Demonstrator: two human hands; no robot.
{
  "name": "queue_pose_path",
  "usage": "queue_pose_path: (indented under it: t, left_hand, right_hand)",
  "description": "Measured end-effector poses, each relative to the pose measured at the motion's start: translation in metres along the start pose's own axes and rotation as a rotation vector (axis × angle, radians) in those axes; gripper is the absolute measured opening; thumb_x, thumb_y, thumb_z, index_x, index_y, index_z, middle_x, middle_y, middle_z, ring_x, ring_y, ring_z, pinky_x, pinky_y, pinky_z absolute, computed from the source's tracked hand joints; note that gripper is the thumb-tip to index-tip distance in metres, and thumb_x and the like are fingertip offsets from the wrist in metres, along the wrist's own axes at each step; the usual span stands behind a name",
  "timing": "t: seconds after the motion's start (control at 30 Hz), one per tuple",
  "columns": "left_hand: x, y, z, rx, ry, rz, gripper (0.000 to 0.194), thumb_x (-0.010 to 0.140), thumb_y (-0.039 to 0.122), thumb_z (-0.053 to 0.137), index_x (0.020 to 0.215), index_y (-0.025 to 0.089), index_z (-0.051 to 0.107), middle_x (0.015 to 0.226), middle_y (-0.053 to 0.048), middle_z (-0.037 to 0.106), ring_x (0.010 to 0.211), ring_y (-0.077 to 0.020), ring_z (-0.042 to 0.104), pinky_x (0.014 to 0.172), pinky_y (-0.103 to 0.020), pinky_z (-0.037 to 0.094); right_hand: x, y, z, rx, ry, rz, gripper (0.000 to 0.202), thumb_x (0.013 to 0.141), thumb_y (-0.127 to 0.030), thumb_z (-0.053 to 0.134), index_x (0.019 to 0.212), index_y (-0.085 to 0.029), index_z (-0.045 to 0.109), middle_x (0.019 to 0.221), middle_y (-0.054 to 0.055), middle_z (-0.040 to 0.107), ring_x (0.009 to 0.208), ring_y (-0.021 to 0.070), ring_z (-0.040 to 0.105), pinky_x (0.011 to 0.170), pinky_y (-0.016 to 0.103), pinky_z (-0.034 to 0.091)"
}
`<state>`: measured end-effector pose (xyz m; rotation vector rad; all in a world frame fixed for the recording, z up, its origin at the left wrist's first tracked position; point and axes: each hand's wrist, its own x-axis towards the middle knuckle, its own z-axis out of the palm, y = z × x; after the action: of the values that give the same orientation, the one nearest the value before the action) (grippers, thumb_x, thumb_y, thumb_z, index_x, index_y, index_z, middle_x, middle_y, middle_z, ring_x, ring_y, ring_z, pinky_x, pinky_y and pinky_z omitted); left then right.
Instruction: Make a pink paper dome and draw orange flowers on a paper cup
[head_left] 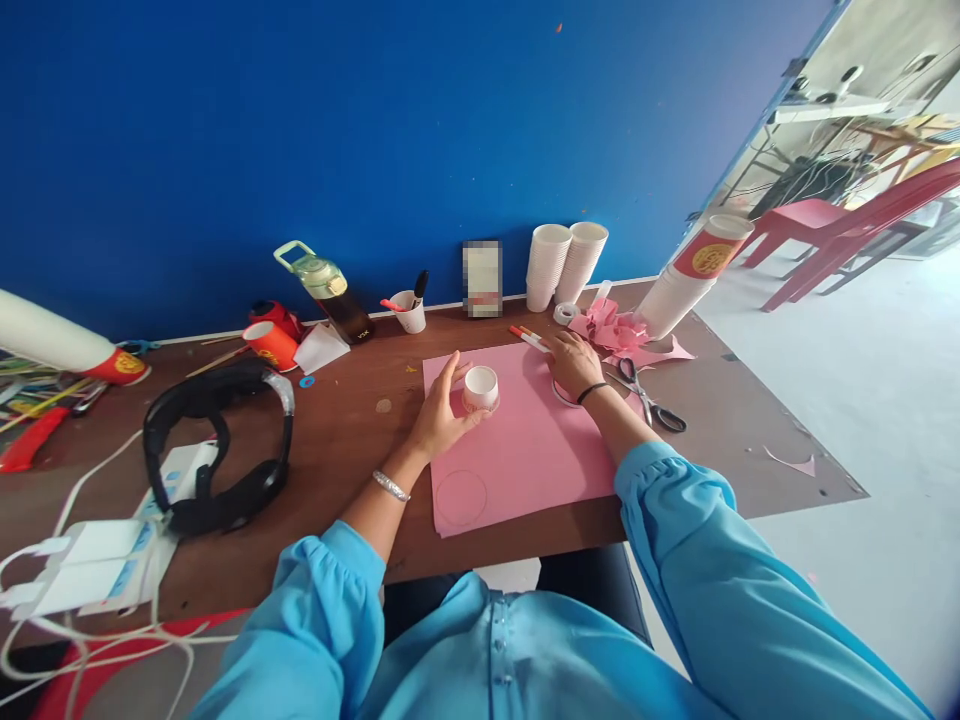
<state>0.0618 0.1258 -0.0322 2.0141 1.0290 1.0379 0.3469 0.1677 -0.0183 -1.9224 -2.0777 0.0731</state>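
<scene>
A white paper cup (480, 388) stands on a sheet of pink paper (525, 455). My left hand (444, 412) curves around its left side, fingers and thumb spread, the thumb by the cup's base. Palm down on the upper right of the sheet is my right hand (574, 365). Its fingertips reach the ends of two white markers with red and orange caps (529, 338). A white round rim (564, 396) shows partly beneath this hand; the rest is hidden. A drawn circle (461, 498) marks the sheet's lower left corner.
Scissors (646, 395) and crumpled pink scraps (619, 330) lie right of the sheet. Stacked cups (549, 265), a tape roll (566, 313), a pen cup (410, 315) and a bottle (330, 290) line the back. A black headset (217, 450) and power strip (124, 560) occupy the left.
</scene>
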Motion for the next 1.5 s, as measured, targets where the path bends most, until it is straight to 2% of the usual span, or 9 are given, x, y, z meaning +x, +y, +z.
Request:
queue_pose_path:
  t: [0.23,0.43,0.6,0.87,1.03,1.13,1.23,1.37,1.5]
  left_hand:
    - [-0.002,0.008,-0.007,0.135,0.110,0.003,0.069,0.079,0.032,0.079,0.141,0.021,0.050,0.141,-0.016,0.061,0.126,-0.0293,0.061,0.111,-0.047,0.045]
    - [-0.014,-0.004,-0.063,0.357,0.451,-0.138,0.062,0.075,0.033,0.078,0.131,0.020,0.055,0.132,-0.014,0.064,0.121,-0.0304,0.062,0.104,-0.045,0.049]
    - [-0.036,-0.024,-0.102,0.492,0.493,-0.305,0.060,0.073,0.035,0.077,0.127,0.021,0.055,0.131,-0.014,0.065,0.122,-0.0334,0.062,0.106,-0.049,0.048]
    - [-0.050,-0.031,-0.100,0.442,0.496,-0.432,0.099,0.066,0.033,0.085,0.149,0.014,0.036,0.147,-0.024,0.052,0.134,-0.0386,0.053,0.110,-0.053,0.046]
    - [-0.080,0.008,-0.091,0.511,0.631,-0.229,0.074,0.077,0.029,0.076,0.143,0.015,0.045,0.134,-0.017,0.056,0.118,-0.0269,0.059,0.101,-0.044,0.053]
    - [-0.104,0.040,-0.075,0.507,0.422,-0.141,0.036,0.088,0.032,0.068,0.120,0.019,0.062,0.113,-0.010,0.066,0.103,-0.0227,0.064,0.096,-0.041,0.055]
    - [-0.121,0.054,-0.058,0.463,0.220,-0.167,0.029,0.092,0.033,0.065,0.118,0.020,0.063,0.113,-0.009,0.071,0.097,-0.0202,0.067,0.088,-0.037,0.057]
    - [-0.130,0.051,-0.050,0.424,0.167,-0.294,0.027,0.092,0.031,0.065,0.116,0.019,0.062,0.107,-0.007,0.075,0.085,-0.0176,0.069,0.075,-0.032,0.059]
    - [-0.135,0.058,-0.049,0.483,0.074,-0.167,0.022,0.094,0.033,0.065,0.112,0.021,0.067,0.108,-0.006,0.071,0.083,-0.0156,0.068,0.071,-0.028,0.058]
  right_hand:
    - [-0.008,0.000,0.001,-0.007,0.039,0.014,0.035,0.094,-0.016,0.050,0.124,-0.018,0.070,0.126,0.014,0.070,0.119,0.0296,0.059,0.102,0.043,0.047]
    - [-0.009,0.009,-0.001,-0.004,0.067,0.051,0.037,0.094,-0.013,0.047,0.121,-0.018,0.071,0.122,0.012,0.072,0.116,0.0278,0.062,0.098,0.040,0.050]
    - [-0.010,0.016,-0.003,0.024,0.070,0.050,0.036,0.091,-0.012,0.051,0.119,-0.018,0.072,0.122,0.011,0.073,0.116,0.0269,0.062,0.100,0.038,0.050]
    - [-0.028,0.014,-0.027,0.043,0.096,0.054,0.034,0.093,-0.016,0.054,0.122,-0.018,0.071,0.129,0.012,0.069,0.121,0.0295,0.061,0.104,0.042,0.050]
    - [-0.079,0.030,-0.046,0.030,0.149,0.057,0.029,0.095,-0.023,0.056,0.118,-0.026,0.073,0.123,0.008,0.071,0.115,0.0289,0.064,0.094,0.041,0.054]
    - [-0.114,0.045,-0.046,-0.077,0.168,0.125,0.032,0.093,-0.021,0.055,0.121,-0.024,0.071,0.123,0.011,0.070,0.116,0.0286,0.062,0.090,0.039,0.053]
    - [-0.140,0.060,-0.042,-0.141,0.141,0.206,0.028,0.096,-0.027,0.053,0.113,-0.018,0.073,0.125,0.015,0.069,0.116,0.0302,0.060,0.088,0.039,0.052]
    - [-0.155,0.068,-0.040,-0.164,0.172,0.221,0.031,0.097,-0.028,0.050,0.113,-0.016,0.074,0.122,0.015,0.069,0.112,0.0311,0.059,0.088,0.042,0.052]
    - [-0.160,0.065,-0.044,-0.169,0.161,0.238,0.030,0.097,-0.026,0.050,0.116,-0.019,0.073,0.123,0.013,0.069,0.114,0.0293,0.058,0.089,0.040,0.053]
